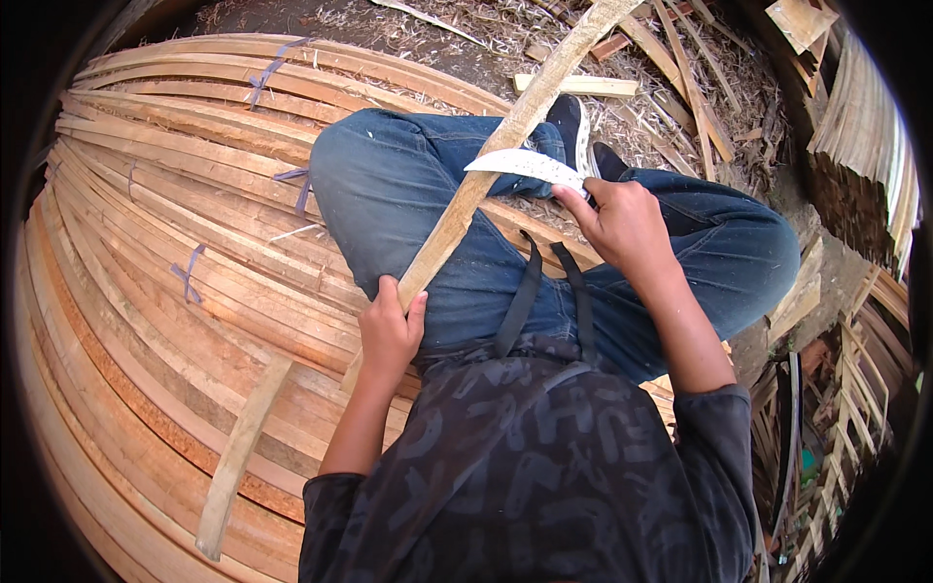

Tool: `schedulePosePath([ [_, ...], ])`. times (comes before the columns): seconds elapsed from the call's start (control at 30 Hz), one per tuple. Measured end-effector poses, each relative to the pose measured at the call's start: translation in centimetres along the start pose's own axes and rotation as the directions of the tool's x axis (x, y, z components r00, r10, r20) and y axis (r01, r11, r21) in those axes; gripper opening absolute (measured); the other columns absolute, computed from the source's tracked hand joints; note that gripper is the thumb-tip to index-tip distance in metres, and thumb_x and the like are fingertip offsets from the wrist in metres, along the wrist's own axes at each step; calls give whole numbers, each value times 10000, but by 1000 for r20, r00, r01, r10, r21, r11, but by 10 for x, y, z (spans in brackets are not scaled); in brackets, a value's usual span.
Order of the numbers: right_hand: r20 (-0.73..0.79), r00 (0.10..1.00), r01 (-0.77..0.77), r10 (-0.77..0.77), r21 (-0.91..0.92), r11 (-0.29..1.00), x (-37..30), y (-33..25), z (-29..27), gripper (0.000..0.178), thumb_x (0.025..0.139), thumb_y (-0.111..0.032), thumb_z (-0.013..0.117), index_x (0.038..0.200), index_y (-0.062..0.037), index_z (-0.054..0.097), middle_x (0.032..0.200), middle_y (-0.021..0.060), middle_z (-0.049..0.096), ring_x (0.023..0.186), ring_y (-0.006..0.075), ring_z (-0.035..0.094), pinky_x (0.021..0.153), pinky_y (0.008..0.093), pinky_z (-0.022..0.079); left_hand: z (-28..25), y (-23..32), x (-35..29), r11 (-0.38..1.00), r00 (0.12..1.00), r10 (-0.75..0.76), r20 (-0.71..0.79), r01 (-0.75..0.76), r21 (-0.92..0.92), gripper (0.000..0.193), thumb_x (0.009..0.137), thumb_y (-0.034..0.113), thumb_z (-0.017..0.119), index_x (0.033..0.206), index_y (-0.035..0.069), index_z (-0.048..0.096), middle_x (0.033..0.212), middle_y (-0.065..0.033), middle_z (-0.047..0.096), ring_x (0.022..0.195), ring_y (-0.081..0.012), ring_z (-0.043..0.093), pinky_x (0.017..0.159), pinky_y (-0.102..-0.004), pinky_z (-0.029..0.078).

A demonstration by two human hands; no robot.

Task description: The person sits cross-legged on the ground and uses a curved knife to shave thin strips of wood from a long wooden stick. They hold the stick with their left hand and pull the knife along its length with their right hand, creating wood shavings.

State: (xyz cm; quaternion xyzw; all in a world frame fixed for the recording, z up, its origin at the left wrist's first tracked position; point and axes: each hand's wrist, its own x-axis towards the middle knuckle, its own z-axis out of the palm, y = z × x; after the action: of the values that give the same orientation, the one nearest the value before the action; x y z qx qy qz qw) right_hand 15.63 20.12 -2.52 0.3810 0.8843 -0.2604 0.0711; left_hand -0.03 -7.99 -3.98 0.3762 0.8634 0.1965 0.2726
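Note:
A long, rough wooden strip [457, 216] runs slantwise across my lap, from beside my left hip up past my shoes. My left hand [389, 328] is closed around its lower part, thumb on the near side. My right hand [627, 225] grips a curved knife with a pale, speckled blade [525, 165]; the fingers hide its handle. The blade crosses the strip near its middle and appears to lie against it, tip pointing left. Whether the edge bites into the wood I cannot tell.
Stacked long planks [146, 243], some tied with purple strings [190, 272], spread under and left of me. A short loose slat [243, 457] lies on them. Wood shavings and offcuts [680, 87] cover the ground ahead. Upright bundled strips [865, 136] stand at right.

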Motion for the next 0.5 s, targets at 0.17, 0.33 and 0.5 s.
schedulePosePath([
  [0.17,-144,987,36,-65,-194,980,27,9,10,604,855,-603,537,604,-60,620,499,143,571,499,304,618,446,383,472,1,11,6,999,999,-50,-1,50,16,345,909,324,588,882,10,449,641,-220,558,601,-431,585,512,-471,444],
  [0.33,-193,981,8,-36,-144,990,26,4,20,600,870,-575,538,590,-47,593,502,157,568,496,323,614,459,404,485,5,17,7,994,998,-51,-20,53,92,353,908,334,589,881,13,446,638,-214,566,589,-419,590,505,-468,444],
  [0.5,-147,979,106,-141,-223,969,24,3,18,579,888,-550,525,594,-56,589,510,163,570,508,343,619,488,417,501,4,18,8,987,999,-43,5,41,157,361,903,338,593,881,13,437,639,-209,566,587,-417,591,499,-471,440],
])
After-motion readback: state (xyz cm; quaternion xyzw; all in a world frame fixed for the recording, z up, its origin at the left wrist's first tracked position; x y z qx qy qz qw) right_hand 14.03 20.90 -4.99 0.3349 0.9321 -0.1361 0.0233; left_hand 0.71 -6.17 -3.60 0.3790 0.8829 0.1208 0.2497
